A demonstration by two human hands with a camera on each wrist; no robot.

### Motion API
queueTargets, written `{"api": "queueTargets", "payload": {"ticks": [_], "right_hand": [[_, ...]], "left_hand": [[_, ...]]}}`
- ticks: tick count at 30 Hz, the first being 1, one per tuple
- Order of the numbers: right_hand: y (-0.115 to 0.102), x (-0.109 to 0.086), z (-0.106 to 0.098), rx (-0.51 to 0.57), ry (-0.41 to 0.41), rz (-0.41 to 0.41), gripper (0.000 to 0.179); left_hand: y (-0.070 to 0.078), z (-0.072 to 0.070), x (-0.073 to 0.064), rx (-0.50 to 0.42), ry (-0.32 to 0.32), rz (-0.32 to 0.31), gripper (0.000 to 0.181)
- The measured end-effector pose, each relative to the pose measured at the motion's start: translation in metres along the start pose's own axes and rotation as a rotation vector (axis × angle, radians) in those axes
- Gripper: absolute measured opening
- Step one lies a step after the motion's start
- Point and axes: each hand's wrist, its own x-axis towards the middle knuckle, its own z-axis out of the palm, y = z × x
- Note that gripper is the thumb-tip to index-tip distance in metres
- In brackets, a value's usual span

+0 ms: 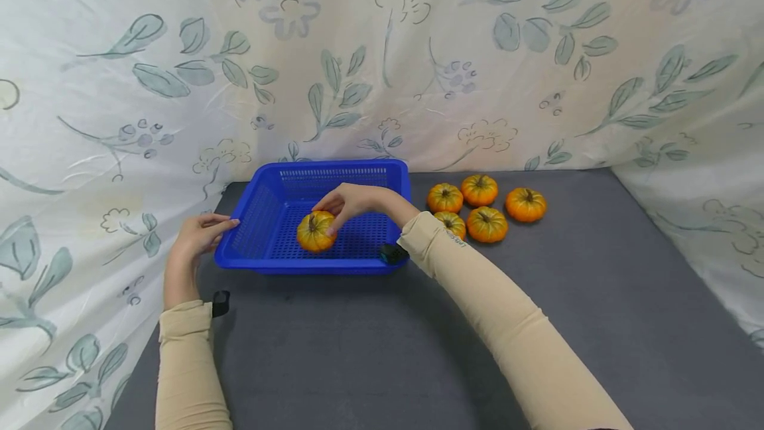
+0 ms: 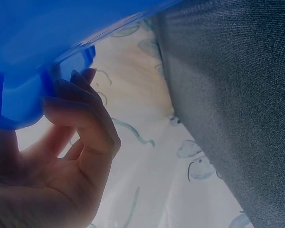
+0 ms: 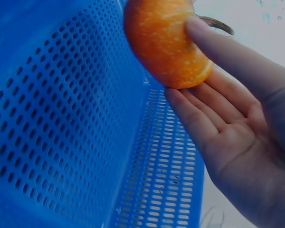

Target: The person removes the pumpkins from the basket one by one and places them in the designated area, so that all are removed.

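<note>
A small orange pumpkin (image 1: 315, 231) with a dark stem is held over the floor of a blue plastic basket (image 1: 334, 264). My right hand (image 1: 352, 203) pinches it between thumb and fingers; the right wrist view shows the thumb on one side of the pumpkin (image 3: 164, 42) and the fingers on the other. Whether the pumpkin touches the basket floor, I cannot tell. At the basket's left rim, my left hand (image 1: 199, 234) grips the edge, thumb and fingers bent around it. From below, the left wrist view shows those curled fingers (image 2: 92, 128) at the blue rim.
Several more orange pumpkins (image 1: 486, 224) stand in a loose group right of the basket, one partly hidden by my right sleeve. The dark grey table (image 1: 358, 344) lies beneath. Floral cloth (image 1: 382, 71) hangs behind and at both sides.
</note>
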Motion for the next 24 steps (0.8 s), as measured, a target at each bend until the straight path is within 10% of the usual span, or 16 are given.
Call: {"api": "queueTargets", "payload": {"ticks": [24], "right_hand": [[0.034, -0.124, -0.015, 0.352, 0.365, -0.004, 0.064]], "left_hand": [[-0.002, -0.003, 0.002, -0.032, -0.014, -0.001, 0.062]]}}
